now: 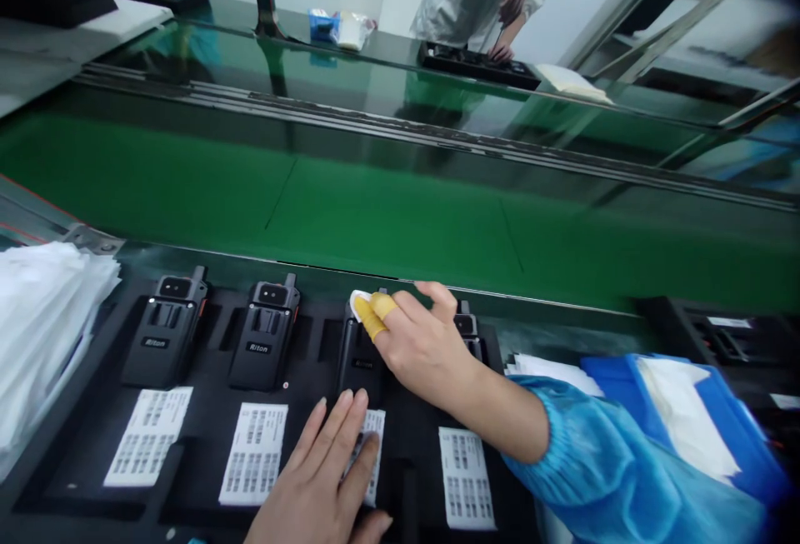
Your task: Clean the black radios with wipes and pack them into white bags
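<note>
Right hand (420, 342) laid over the top of the third black radio (359, 361) in a dark tray (206, 427), forefinger in a yellow cot pressing a small white cloth (359, 304) against the radio's upper end; fingers curled loosely about the cloth, not clenched. Left hand (325, 477) flat and released, fingertips resting on the barcode label (373, 444) just below that radio, holding nothing. Two more radios (166, 331) to the left in their own recesses, each upright in its slot with a label (148, 436) below; a fourth radio (467, 329) mostly hidden behind the right wrist, its label (466, 477) clear of the blue sleeve (600, 461). Tray's far edge close against the worktop's metal rail, beyond it the wide green conveyor belt (375, 211), bare across this stretch. Hemmed in at the sides: a stack of white bags (43, 319) overhanging the tray's left edge, a blue bin (706, 411) with white sheets just beside its right edge. Perhaps another tray at far right, too dim to tell. Across the belt, another person's hand (500, 51) at a black tray (475, 65).
</note>
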The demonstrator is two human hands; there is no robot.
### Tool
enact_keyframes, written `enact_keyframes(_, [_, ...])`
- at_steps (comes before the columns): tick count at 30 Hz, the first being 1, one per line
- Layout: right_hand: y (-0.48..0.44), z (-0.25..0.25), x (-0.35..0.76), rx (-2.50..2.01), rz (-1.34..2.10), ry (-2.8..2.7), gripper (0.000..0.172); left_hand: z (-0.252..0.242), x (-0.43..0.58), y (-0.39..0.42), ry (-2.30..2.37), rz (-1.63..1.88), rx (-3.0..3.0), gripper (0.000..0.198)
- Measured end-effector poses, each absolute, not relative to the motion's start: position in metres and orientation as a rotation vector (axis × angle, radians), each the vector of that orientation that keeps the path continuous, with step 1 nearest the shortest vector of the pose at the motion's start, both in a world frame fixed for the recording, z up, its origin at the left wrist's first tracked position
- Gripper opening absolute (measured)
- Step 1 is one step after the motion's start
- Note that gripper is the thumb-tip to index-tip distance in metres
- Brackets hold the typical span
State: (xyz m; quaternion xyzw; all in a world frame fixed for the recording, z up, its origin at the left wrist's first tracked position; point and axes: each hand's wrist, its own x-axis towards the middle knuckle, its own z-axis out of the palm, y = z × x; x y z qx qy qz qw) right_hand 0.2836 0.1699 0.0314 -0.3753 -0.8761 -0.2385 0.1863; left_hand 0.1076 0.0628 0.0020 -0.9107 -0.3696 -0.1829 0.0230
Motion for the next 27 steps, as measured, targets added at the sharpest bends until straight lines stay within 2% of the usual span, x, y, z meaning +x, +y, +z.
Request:
enact_keyframes(7, [0.155, 0.029, 0.319, -1.275, -0.693, -2.437, 0.031, 0.005, 0.107, 0.061, -1.179, -0.514, -2.874, 0.038])
enact_keyframes(11, [0.139, 0.03, 0.326, -1.364, -0.658, -2.37, 0.027, 0.008, 0.109, 0.059, -1.23, -0.474, -2.915, 0.036])
enact_keyframes(17, [0.11, 0.029, 0.31, -1.239, -0.518, -2.405, 0.024, 0.007, 0.11, 0.054, -1.289, -0.461, -2.945, 0.037])
enact_keyframes(27, [0.109, 0.015, 0.275, -1.07, -0.547, -2.477, 0.021, 0.008, 0.111, 0.056, -1.262, -0.435, -2.978, 0.043])
